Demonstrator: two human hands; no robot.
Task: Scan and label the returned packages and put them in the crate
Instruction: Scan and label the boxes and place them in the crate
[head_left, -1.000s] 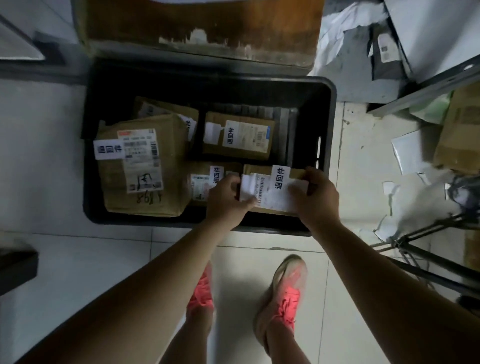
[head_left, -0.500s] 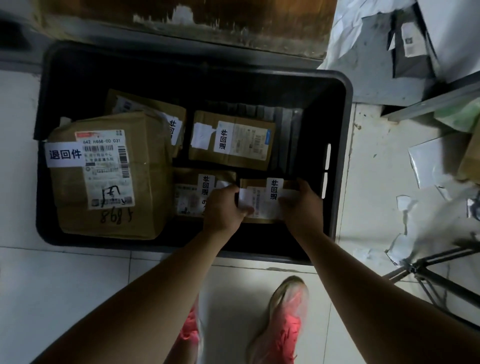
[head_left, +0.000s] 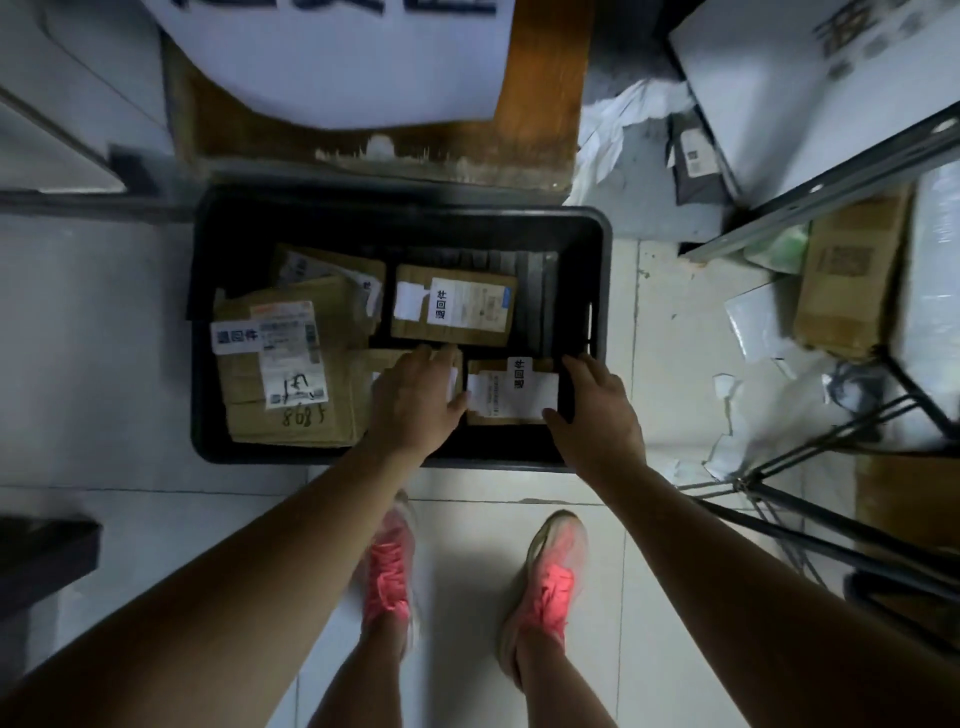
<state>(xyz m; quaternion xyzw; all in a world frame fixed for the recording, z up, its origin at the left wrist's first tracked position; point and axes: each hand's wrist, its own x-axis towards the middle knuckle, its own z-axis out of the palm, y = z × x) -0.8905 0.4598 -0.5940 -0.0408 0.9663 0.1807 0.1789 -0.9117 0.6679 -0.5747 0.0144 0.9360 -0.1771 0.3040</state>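
The small package (head_left: 511, 392) lies in the crate's (head_left: 600, 270) near right corner. The left hand (head_left: 415, 402) and right hand (head_left: 597, 415) flank it, fingers loose, gripping nothing. A big box (head_left: 291, 374) crowds the crate's left edge.

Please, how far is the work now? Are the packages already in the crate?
Done: four packages with white labels lie in the black crate, among them the large box. In hand: a fifth, small package, labelled too, sits in the near right corner; the left hand and right hand touch its ends. Left: taking the hands away; whether the cardboard box on the right shelf waits, I cannot tell.
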